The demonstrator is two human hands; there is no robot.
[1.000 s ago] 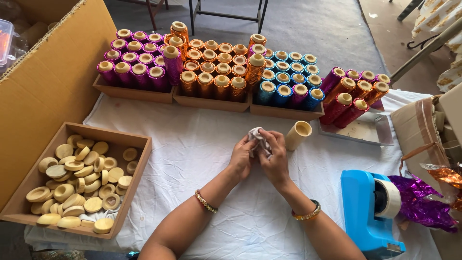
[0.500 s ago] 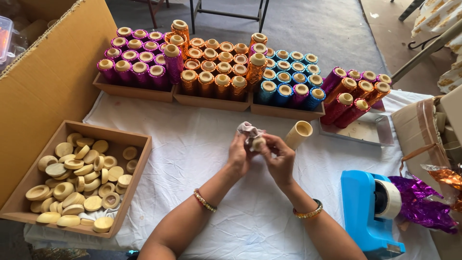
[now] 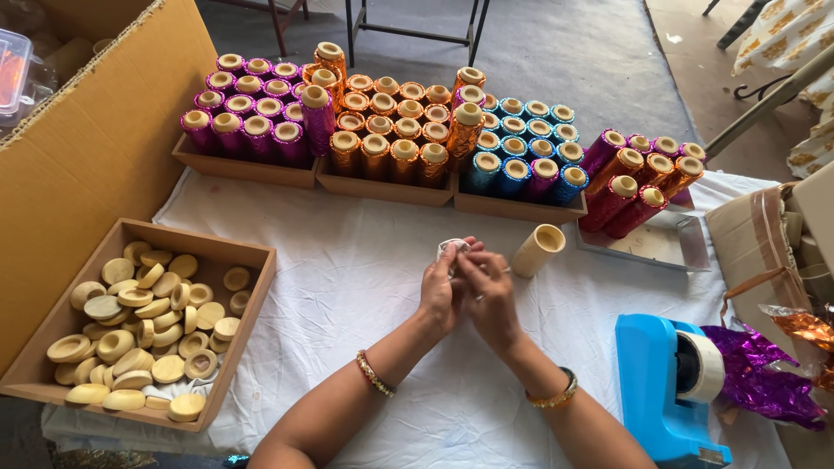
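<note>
Pinched between the fingertips of left hand and right hand, a small pale piece, possibly foil, is held. Just beyond, a bare tube lies unwrapped; farther, foil-wrapped tubes stand finished.

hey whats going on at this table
A person seated at a white-clothed table has both hands together over it, the left hand and right hand pinching a small pale piece between the fingertips. A bare cream tube lies just beside the hands. Trays at the back hold rows of foil-wrapped tubes in purple, orange and blue. A wooden box of pale round discs sits on the left, and a blue tape dispenser on the right.
</note>
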